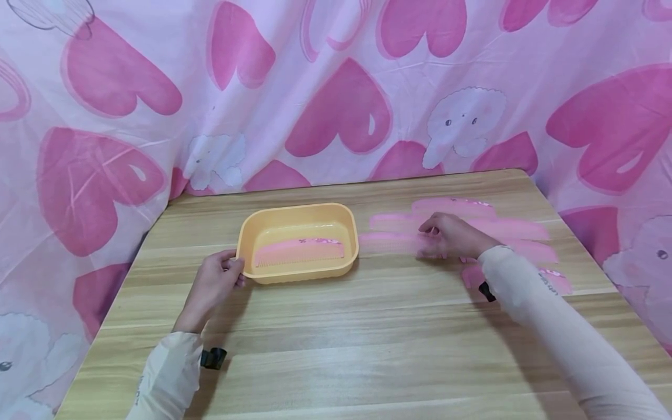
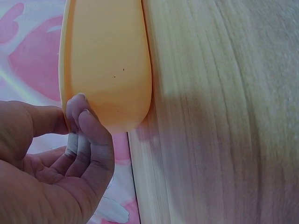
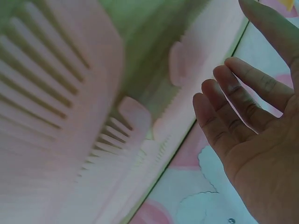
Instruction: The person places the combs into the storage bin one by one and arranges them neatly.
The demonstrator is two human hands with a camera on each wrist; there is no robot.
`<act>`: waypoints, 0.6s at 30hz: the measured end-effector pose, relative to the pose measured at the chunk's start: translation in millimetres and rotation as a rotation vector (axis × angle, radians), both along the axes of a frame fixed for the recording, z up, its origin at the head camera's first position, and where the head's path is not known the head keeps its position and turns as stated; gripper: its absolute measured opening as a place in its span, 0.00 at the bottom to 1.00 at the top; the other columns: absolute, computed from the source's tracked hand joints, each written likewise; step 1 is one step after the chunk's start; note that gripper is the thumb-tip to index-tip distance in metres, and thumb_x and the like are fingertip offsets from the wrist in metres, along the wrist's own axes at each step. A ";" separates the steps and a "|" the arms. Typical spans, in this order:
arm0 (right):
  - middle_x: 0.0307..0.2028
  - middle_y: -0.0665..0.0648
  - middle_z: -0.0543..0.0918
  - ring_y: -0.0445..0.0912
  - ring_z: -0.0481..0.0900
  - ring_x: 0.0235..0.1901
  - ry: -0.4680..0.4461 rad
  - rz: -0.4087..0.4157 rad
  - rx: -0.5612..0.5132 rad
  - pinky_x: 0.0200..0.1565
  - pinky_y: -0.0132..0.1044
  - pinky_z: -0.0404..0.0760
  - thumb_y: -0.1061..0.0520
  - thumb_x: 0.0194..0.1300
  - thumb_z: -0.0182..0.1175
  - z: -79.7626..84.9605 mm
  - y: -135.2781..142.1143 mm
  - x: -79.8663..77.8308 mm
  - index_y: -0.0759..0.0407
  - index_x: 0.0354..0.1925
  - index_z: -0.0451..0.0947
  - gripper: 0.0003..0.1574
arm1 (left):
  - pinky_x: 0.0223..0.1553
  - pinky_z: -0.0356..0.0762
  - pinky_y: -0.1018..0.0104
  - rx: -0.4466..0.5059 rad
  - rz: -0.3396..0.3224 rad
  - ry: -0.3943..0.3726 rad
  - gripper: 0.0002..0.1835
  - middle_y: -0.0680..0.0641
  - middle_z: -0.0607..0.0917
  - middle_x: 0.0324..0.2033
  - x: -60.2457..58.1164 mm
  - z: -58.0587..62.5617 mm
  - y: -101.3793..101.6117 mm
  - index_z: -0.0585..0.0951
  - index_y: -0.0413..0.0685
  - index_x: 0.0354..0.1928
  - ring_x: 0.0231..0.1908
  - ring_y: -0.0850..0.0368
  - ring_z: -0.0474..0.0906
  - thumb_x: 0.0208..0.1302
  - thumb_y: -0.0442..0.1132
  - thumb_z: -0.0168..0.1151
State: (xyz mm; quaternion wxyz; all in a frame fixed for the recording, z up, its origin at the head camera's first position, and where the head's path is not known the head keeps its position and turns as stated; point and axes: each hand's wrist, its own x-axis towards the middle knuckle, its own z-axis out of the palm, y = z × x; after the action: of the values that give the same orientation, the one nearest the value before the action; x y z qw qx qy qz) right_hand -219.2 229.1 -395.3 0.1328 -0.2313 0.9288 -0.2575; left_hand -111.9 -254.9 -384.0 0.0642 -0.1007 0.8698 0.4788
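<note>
My left hand (image 1: pixel 214 284) pinches the left end of a yellow plastic basin (image 1: pixel 304 273) by its rim, thumb on one side and fingertips on the other. Inside the basin lies a pink comb (image 1: pixel 299 252) with a printed pattern along its back. Over several pink combs on the right of the table is my right hand (image 1: pixel 458 236), its fingertips close over the right end of the nearest comb (image 1: pixel 391 242). In the right wrist view the right hand's fingers (image 3: pixel 243 105) are spread and hold nothing; combs with wide teeth (image 3: pixel 70 93) show beside them.
The combs lie in overlapping rows, with one (image 1: pixel 451 206) at the back and another (image 1: pixel 557 284) partly under the right forearm. All rests on a wood-grain table (image 1: pixel 336 350). A pink heart-patterned cloth (image 1: pixel 341 111) hangs behind it and at both sides.
</note>
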 end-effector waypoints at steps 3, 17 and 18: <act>0.47 0.64 0.81 0.56 0.78 0.48 -0.005 -0.007 0.007 0.53 0.53 0.81 0.49 0.55 0.78 -5.4 0.8 1.4 0.74 0.55 0.79 0.39 | 0.32 0.87 0.66 -0.007 0.005 -0.006 0.23 0.39 0.84 0.32 -0.6 0.0 0.3 0.68 0.25 0.67 0.27 0.59 0.81 0.77 0.34 0.50; 0.41 0.60 0.79 0.52 0.75 0.41 0.034 0.003 0.030 0.47 0.46 0.79 0.50 0.54 0.79 -13.9 1.1 0.6 0.73 0.52 0.81 0.35 | 0.32 0.87 0.66 -0.003 -0.010 0.011 0.23 0.39 0.85 0.32 0.7 -0.1 -0.1 0.67 0.23 0.67 0.26 0.60 0.81 0.77 0.34 0.50; 0.41 0.60 0.79 0.52 0.75 0.41 0.027 0.000 0.028 0.47 0.46 0.79 0.51 0.54 0.79 -13.8 1.0 0.2 0.73 0.52 0.81 0.35 | 0.32 0.87 0.66 -0.004 -0.010 0.011 0.23 0.38 0.85 0.32 0.7 -0.2 0.0 0.67 0.23 0.67 0.26 0.60 0.81 0.77 0.34 0.50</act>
State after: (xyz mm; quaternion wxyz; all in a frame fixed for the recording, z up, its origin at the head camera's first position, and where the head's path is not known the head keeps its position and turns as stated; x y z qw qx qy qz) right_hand -218.9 230.0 -409.2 0.1234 -0.2328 0.9340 -0.2414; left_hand -111.2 -255.0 -384.2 0.0619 -0.0938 0.8716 0.4771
